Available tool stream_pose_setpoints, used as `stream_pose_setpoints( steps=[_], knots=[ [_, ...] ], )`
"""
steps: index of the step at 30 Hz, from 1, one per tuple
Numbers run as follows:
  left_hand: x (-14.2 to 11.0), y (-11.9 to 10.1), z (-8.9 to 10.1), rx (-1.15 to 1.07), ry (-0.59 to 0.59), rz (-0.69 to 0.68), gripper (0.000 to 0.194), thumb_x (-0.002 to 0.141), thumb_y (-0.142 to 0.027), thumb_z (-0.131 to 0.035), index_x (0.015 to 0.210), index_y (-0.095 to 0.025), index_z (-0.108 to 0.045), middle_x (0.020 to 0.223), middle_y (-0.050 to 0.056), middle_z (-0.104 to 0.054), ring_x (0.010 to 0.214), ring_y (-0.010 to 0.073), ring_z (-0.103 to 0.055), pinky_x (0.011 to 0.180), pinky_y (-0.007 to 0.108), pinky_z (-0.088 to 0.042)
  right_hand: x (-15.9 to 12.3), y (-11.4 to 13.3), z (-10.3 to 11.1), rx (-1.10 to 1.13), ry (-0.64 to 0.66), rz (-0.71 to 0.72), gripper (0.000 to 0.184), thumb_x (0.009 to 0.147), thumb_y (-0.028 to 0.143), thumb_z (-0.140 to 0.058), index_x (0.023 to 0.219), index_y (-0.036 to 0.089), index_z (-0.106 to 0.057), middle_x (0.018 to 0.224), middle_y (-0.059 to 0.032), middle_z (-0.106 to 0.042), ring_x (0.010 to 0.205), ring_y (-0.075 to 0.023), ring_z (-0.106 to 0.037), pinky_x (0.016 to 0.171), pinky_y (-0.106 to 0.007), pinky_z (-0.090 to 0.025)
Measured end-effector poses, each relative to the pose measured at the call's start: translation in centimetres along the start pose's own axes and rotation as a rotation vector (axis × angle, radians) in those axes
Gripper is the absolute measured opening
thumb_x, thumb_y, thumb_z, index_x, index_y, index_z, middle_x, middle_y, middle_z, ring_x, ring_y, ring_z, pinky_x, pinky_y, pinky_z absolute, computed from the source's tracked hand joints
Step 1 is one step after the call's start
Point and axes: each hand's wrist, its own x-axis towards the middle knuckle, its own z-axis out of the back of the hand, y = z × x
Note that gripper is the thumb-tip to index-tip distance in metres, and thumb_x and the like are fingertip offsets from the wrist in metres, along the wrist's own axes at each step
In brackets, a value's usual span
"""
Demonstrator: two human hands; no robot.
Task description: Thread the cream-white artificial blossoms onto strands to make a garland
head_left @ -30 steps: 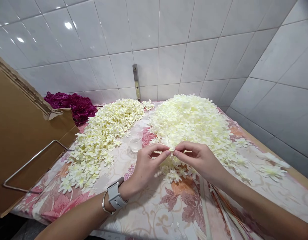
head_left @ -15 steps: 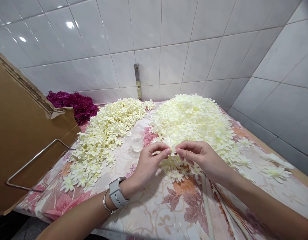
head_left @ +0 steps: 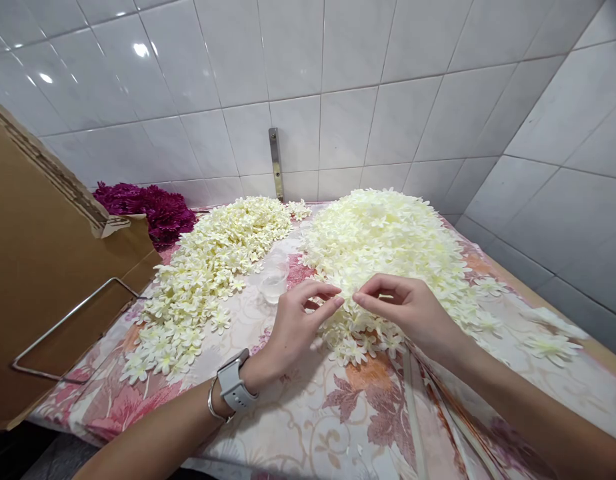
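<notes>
White flower heap (head_left: 383, 240): we see it on the right, its near edge behind the fingertips.
Petal handling: we judge them light, soft and easily creased, so we would pinch a flower gently at its centre.
Left hand (head_left: 301, 320): thumb and forefinger curl nearly together; we cannot tell whether they grip anything.
Right hand (head_left: 413, 313): tips close, just apart from the left's; its hold, too, we cannot tell.
Clear cup (head_left: 273, 288): we find it left of the hands.
Smaller-flowered heap (head_left: 223, 243): farther left.
Purple flowers (head_left: 163, 212): far left.
</notes>
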Motion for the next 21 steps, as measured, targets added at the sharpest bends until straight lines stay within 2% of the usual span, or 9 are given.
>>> stream_pose_setpoints(
  steps=[4,8,17,21],
  knots=[
    [0.0,-0.5,0.1,-0.016,0.080,-0.032,0.012,0.080,-0.028,-0.060,0.079,-0.020,-0.069,0.085,0.005,-0.068,0.082,0.0179,-0.061,0.070,0.027,-0.047,-0.3,-0.2,-0.5,0.062,0.096,-0.015,0.029,0.072,0.046,-0.065,0.066,0.018,-0.060,0.067,-0.0012,-0.057,0.060,-0.0129,-0.051,0.055,-0.025,-0.041],
    [0.0,-0.7,0.1,-0.010,0.133,-0.012,0.016,0.082,-0.028,-0.055,0.076,-0.018,-0.065,0.079,0.004,-0.065,0.077,0.0170,-0.059,0.067,0.026,-0.046,-0.2,-0.3,-0.2,0.090,0.108,-0.003,0.026,0.072,0.044,-0.066,0.068,0.019,-0.064,0.066,-0.0002,-0.058,0.061,-0.0124,-0.050,0.056,-0.024,-0.040],
    [-0.1,-0.5,-0.1,0.026,0.023,0.023,0.016,0.083,-0.027,-0.052,0.075,-0.017,-0.061,0.079,0.004,-0.061,0.079,0.0179,-0.057,0.069,0.028,-0.044,0.2,-0.1,-0.3,0.073,0.074,-0.021,0.030,0.073,0.048,-0.064,0.069,0.018,-0.064,0.062,0.0009,-0.056,0.056,-0.0108,-0.046,0.052,-0.024,-0.035],
    [0.5,-0.2,0.7,-0.018,-0.096,0.037,0.017,0.084,-0.029,-0.052,0.077,-0.017,-0.061,0.082,0.004,-0.062,0.077,0.0170,-0.056,0.066,0.027,-0.045,0.4,0.3,1.2,0.054,-0.082,-0.005,0.031,0.068,0.050,-0.068,0.067,0.019,-0.064,0.065,-0.0007,-0.059,0.059,-0.0122,-0.050,0.053,-0.024,-0.038]
  ],
)
